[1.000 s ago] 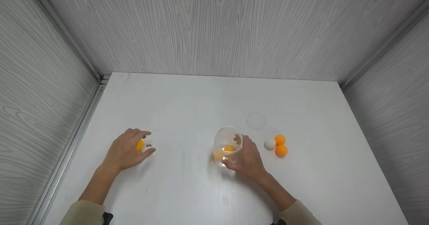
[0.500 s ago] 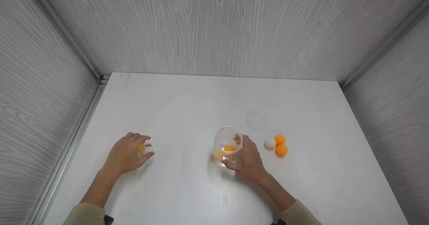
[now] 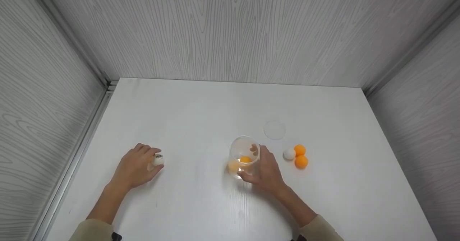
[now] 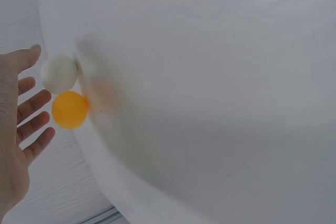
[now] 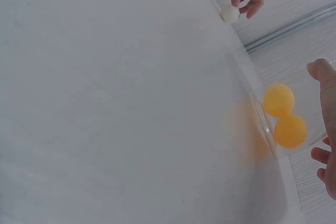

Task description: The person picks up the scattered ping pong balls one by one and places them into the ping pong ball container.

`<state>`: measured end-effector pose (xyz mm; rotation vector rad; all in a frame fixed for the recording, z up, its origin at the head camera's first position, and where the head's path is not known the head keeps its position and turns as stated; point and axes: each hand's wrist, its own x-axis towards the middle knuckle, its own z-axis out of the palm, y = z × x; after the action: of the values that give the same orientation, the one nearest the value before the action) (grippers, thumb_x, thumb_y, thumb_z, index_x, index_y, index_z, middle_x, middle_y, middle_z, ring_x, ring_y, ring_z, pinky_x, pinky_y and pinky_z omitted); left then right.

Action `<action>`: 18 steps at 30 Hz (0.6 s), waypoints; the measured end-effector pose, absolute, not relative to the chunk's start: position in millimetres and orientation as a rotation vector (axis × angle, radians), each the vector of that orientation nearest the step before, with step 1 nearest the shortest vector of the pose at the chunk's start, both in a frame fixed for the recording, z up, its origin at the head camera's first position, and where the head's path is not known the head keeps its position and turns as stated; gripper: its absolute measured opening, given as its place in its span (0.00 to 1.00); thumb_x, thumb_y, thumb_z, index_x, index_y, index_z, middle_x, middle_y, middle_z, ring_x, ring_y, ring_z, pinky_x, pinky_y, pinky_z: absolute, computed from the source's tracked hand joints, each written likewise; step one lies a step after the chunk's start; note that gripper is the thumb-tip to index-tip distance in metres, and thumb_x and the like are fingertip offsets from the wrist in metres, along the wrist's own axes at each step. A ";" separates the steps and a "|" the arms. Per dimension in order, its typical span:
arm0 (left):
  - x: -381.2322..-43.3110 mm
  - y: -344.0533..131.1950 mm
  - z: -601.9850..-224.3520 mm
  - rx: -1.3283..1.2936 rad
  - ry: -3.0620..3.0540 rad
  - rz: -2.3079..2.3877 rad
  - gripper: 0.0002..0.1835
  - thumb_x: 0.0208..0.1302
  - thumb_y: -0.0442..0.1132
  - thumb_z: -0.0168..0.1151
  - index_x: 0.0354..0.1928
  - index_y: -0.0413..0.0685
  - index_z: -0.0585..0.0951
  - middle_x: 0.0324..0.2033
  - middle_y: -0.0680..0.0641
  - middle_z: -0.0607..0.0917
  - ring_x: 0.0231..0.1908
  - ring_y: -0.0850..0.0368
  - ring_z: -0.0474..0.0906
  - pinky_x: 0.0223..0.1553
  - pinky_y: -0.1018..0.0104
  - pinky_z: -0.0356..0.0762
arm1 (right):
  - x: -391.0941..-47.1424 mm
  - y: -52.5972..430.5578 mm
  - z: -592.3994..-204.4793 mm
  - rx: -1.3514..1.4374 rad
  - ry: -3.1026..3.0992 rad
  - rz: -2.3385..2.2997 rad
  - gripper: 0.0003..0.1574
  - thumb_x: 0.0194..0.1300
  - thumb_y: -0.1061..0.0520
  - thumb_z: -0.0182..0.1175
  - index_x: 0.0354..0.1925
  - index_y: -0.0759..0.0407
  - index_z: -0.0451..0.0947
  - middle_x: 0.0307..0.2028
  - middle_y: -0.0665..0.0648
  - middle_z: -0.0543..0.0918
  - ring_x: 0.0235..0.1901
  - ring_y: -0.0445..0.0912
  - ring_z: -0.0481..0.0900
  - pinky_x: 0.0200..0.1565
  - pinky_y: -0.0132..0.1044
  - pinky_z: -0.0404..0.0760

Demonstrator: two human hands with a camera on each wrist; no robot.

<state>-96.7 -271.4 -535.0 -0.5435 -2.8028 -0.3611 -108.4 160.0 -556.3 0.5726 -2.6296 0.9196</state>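
In the head view my left hand point(image 3: 134, 167) is low on the left, thumb and forefinger on either side of a white ping-pong ball point(image 3: 158, 159). The fingertips are right at that ball. In the left wrist view an orange ping-pong ball point(image 4: 70, 109) sits beside the white one, in front of the loosely spread fingers; from above, the hand mostly hides it. At the middle, my right hand point(image 3: 266, 171) grips a clear plastic jar point(image 3: 239, 147) from its right side. The jar stands upright and open-topped, with two orange ping-pong balls point(image 5: 290, 131) at its bottom.
Right of the jar, a white ping-pong ball point(image 3: 289, 154) and two orange balls point(image 3: 301, 161) lie close together. A clear round disc point(image 3: 274, 130) lies flat behind the jar. Wood-grain panels point(image 3: 230, 32) wall the white table point(image 3: 194, 104) at the back and both sides.
My left hand has come slightly toward me, its thumb and forefinger now close beside the white ball, and it covers more of the orange one. The right hand and jar have stayed put.
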 end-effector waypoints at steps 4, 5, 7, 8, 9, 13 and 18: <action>-96.4 -271.0 -535.5 -0.554 -2.823 -0.332 0.23 0.59 0.48 0.77 0.52 0.44 0.85 0.44 0.42 0.89 0.51 0.43 0.82 0.51 0.48 0.85 | -108.0 159.9 -555.7 0.568 -2.637 0.927 0.56 0.48 0.35 0.78 0.64 0.62 0.68 0.52 0.59 0.83 0.48 0.54 0.81 0.52 0.51 0.83; -96.2 -271.1 -535.7 -0.556 -2.825 -0.325 0.22 0.59 0.48 0.77 0.52 0.44 0.85 0.43 0.43 0.89 0.51 0.43 0.82 0.52 0.48 0.84 | -108.1 159.9 -555.9 0.568 -2.637 0.927 0.56 0.48 0.35 0.78 0.64 0.63 0.68 0.52 0.59 0.83 0.48 0.54 0.80 0.52 0.51 0.83; -95.8 -271.4 -536.5 -0.559 -2.825 -0.313 0.22 0.59 0.47 0.77 0.51 0.44 0.85 0.43 0.43 0.89 0.51 0.43 0.82 0.52 0.48 0.84 | -108.1 159.8 -555.6 0.567 -2.641 0.941 0.56 0.48 0.35 0.78 0.65 0.62 0.68 0.52 0.59 0.83 0.49 0.54 0.80 0.52 0.52 0.83; -95.6 -271.4 -536.7 -0.562 -2.820 -0.309 0.22 0.59 0.47 0.77 0.51 0.44 0.85 0.42 0.43 0.88 0.52 0.43 0.82 0.52 0.48 0.84 | -108.2 159.8 -555.7 0.564 -2.642 0.943 0.56 0.48 0.35 0.78 0.65 0.62 0.68 0.52 0.59 0.83 0.49 0.54 0.80 0.52 0.51 0.83; -95.4 -271.7 -537.2 -0.565 -2.813 -0.309 0.21 0.58 0.46 0.77 0.51 0.44 0.85 0.42 0.43 0.88 0.51 0.43 0.82 0.52 0.48 0.84 | -108.2 159.9 -555.7 0.562 -2.644 0.947 0.56 0.48 0.35 0.78 0.65 0.62 0.68 0.52 0.59 0.83 0.49 0.54 0.80 0.52 0.51 0.83; -94.6 -272.0 -538.8 -0.588 -2.759 -0.315 0.21 0.55 0.44 0.80 0.49 0.44 0.85 0.40 0.44 0.88 0.50 0.43 0.83 0.50 0.50 0.85 | -108.3 160.1 -554.9 0.552 -2.646 0.971 0.55 0.47 0.36 0.78 0.63 0.62 0.69 0.51 0.59 0.83 0.49 0.54 0.80 0.52 0.52 0.83; -93.9 -271.3 -539.9 -0.596 -2.725 -0.323 0.22 0.52 0.42 0.81 0.48 0.43 0.85 0.39 0.44 0.88 0.49 0.44 0.83 0.48 0.51 0.85 | -109.2 160.4 -554.6 0.556 -2.648 0.969 0.54 0.47 0.36 0.79 0.62 0.62 0.69 0.51 0.59 0.83 0.49 0.54 0.80 0.52 0.52 0.82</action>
<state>-93.9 -271.3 -539.9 -0.5957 -2.7253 -0.3228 -109.2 160.4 -554.6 0.5563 -2.6479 0.9692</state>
